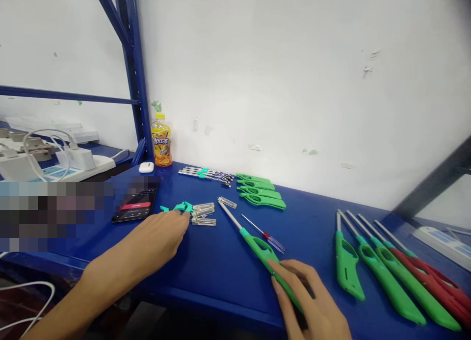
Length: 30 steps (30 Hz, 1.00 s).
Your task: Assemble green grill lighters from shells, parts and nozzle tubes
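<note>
Our right hand (311,300) curls round the green lighter (253,243) by the front edge of the bench (213,266). We judge it light, stiff plastic, best gripped at the handle. Left hand (165,232), open flat, touches the teal parts (183,207).

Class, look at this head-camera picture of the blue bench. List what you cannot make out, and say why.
Head view only:
1. Pixelated patch, left: blurring hides whatever lies there.
2. Green lighter: the right hand covers its handle end.
3. Teal parts: the left hand hides whether its fingers grip one.
4. Red lighters: ends cut off by the right edge.
5. Phone screen text: too small to read.
</note>
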### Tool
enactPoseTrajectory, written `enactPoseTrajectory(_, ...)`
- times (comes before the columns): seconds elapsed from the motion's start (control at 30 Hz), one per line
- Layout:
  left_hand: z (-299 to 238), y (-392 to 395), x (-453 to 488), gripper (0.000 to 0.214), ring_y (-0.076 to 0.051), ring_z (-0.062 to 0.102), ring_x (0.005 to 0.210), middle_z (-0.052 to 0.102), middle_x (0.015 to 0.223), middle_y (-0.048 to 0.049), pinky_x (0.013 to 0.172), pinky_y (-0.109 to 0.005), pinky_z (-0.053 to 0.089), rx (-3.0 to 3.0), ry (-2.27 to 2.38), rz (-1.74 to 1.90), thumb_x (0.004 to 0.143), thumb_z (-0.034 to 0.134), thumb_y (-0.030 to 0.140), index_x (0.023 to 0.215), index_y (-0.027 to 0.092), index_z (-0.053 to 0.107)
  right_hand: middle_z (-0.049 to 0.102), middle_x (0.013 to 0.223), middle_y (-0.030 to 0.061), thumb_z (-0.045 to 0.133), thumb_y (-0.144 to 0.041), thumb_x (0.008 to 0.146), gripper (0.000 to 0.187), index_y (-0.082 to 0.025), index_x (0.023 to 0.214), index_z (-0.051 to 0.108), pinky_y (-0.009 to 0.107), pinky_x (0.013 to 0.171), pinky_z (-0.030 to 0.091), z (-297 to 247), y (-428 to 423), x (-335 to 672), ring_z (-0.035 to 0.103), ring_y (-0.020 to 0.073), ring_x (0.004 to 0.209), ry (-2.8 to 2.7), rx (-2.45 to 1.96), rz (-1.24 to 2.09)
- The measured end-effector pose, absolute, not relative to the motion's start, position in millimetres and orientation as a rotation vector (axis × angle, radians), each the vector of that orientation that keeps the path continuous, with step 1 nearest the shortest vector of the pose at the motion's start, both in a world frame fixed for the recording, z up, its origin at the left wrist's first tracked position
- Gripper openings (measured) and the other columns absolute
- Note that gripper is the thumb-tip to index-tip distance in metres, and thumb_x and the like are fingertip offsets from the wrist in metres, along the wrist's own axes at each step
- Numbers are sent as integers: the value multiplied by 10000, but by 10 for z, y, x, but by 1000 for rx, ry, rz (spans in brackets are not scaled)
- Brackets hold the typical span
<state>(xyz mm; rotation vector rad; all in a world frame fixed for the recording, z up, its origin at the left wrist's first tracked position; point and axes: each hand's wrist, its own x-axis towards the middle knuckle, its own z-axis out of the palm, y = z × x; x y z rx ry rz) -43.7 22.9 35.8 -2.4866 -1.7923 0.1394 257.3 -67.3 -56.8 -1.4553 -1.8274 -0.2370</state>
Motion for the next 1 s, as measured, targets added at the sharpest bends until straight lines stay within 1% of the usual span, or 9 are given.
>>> enactPoseTrajectory(0.13,342,244,-458,264,-326,737,812,738,884,-123,667,-389,458,-2494,-1761,119,1009,450,74,910,186,667,749,1257,76,501,-485,1102,351,-379,1219,814,422,916,640,-540,-673,2569,758,291,1072,-1825,-1443,-211)
enactPoseTrajectory(0.27,285,288,-532,280,-312,718,766,726,831,-101,633,-376,407,-2491,-1731,88,976,445,52,859,205,649,738,1298,103,510,-440,1104,359,-314,1124,846,365,928,648,-452,-663,2723,757,276,1137,-1766,-1467,-160)
enactPoseTrajectory(0.33,249,314,-583,286,-298,713,766,729,833,-87,627,-369,389,-2507,-1705,72,980,442,56,855,217,643,746,1320,104,500,-405,1109,360,-293,1169,838,354,970,646,-412,-629,2833,760,264,1169,-1797,-1492,-125)
enactPoseTrajectory(0.47,222,343,-632,278,-263,697,751,727,855,-65,628,-357,369,-2575,-1578,-30,1028,431,94,894,229,634,727,1442,70,465,-415,1122,402,-303,1350,776,446,1096,606,-398,-563,2936,694,291,1333,-1868,-1582,-89)
enactPoseTrajectory(0.57,245,360,-580,262,-245,695,751,736,866,-47,628,-343,362,-2637,-1530,-66,1039,440,101,922,239,631,688,1510,43,437,-414,1131,418,-334,1395,752,490,1123,588,-402,-566,2911,651,304,1397,-1934,-1609,-70)
enactPoseTrajectory(0.67,249,390,-485,271,-244,723,810,773,928,-34,655,-328,403,-2741,-1515,-71,1042,451,102,963,248,665,634,1572,27,410,-421,1138,432,-362,1422,730,494,1121,589,-372,-580,2887,625,306,1427,-1951,-1632,-64)
enactPoseTrajectory(0.8,213,422,-392,370,-248,753,1079,799,1188,-36,839,-317,497,-2882,-1350,-244,1038,445,73,1154,280,728,571,1631,-3,380,-445,1144,442,-414,1468,681,516,1143,566,-348,-532,2880,585,302,1467,-1974,-1627,0)
enactPoseTrajectory(0.9,221,406,-354,334,-237,765,1057,811,1142,-38,864,-300,512,-2920,-1310,-293,1054,480,116,1132,288,755,612,1595,9,364,-469,1145,458,-404,1448,700,554,1163,538,-385,-483,2873,583,313,1466,-1944,-1601,34)
enactPoseTrajectory(1.0,264,366,-322,289,-223,773,982,816,1063,-20,828,-288,514,-2935,-1324,-304,1077,496,168,1111,299,752,671,1530,31,362,-480,1145,475,-358,1398,745,504,1176,530,-399,-482,2886,618,292,1428,-1863,-1585,89)
